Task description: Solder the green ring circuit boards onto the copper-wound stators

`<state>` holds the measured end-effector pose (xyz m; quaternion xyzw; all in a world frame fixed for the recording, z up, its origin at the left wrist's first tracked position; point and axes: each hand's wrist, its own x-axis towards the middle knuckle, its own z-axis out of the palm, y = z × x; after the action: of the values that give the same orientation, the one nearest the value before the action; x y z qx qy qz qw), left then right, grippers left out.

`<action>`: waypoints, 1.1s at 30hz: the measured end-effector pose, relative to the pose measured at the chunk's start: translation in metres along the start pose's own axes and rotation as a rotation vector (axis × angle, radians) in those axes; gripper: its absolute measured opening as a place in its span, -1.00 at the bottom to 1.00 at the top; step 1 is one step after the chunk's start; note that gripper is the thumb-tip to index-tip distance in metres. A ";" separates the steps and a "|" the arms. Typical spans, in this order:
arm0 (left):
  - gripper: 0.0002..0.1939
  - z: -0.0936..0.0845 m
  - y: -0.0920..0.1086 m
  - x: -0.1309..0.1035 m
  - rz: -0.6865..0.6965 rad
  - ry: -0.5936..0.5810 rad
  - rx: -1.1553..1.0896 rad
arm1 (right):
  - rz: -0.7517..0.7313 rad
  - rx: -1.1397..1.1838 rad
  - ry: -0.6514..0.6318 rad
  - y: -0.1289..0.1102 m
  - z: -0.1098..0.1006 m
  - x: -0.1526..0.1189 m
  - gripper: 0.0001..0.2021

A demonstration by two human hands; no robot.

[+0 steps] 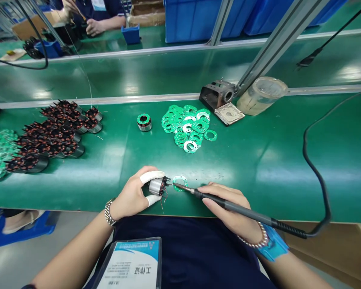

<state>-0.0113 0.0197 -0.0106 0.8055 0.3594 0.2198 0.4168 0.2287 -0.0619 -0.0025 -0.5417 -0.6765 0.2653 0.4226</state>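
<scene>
My left hand (135,194), with white finger covers on thumb and forefinger, grips a silver motor stator (156,186) lying on its side, its black pins and copper wires facing right. In my right hand (233,206) is a black soldering iron (222,203), held like a pen. The iron's tip points left, close to the stator's pins; whether they touch I cannot tell. Beneath the tip a single green ring board (180,182) lies on the green bench. Farther back stands another stator (145,123) with a green ring on top.
Many stators (51,136) fill the left side, beside green boards in wrap (1,154). Loose ring boards (188,126) lie mid-bench. A metal holder (218,94), a sponge (229,113) and a plastic tub (261,96) stand behind. The iron's cable (319,172) loops right. A person's hands (94,27) show across the bench.
</scene>
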 end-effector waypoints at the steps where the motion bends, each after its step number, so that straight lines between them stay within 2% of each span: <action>1: -0.56 0.000 0.000 0.000 0.002 -0.001 0.000 | 0.007 -0.004 -0.001 0.000 0.000 0.000 -0.87; 21: -0.57 0.001 0.002 0.000 0.030 0.018 0.017 | -0.034 0.024 -0.008 0.000 0.000 -0.001 -0.85; 28: -0.53 0.001 0.003 0.001 0.049 0.015 0.033 | -0.130 0.101 -0.046 0.000 0.002 0.001 -0.83; 33: -0.54 0.001 0.004 0.001 0.048 0.015 0.035 | -0.162 0.120 -0.004 0.002 0.001 -0.001 -0.77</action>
<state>-0.0086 0.0186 -0.0076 0.8196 0.3467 0.2292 0.3944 0.2291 -0.0620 -0.0047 -0.4584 -0.7019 0.2711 0.4730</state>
